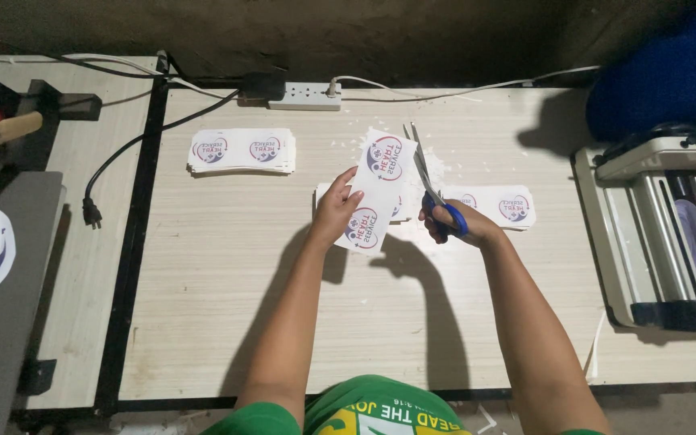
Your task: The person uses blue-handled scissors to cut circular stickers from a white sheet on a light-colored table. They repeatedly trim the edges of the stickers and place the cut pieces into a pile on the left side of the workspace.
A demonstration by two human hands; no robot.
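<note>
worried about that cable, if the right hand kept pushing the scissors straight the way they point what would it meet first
Likely the paper scraps beyond the scissors in the right hand, then the white cord at the table's back edge; depth is unclear.

White sheet with red-and-blue round emblems; blue-handled scissors; pale wood-grain table; white power strip; green shirt.

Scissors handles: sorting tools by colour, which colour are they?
Blue, on the scissors in the right hand; head view.

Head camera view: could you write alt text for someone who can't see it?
A person's right hand works blue-handled scissors along a printed sheet that the left hand holds over a pale wooden table. More printed sheets lie in stacks behind.
</note>
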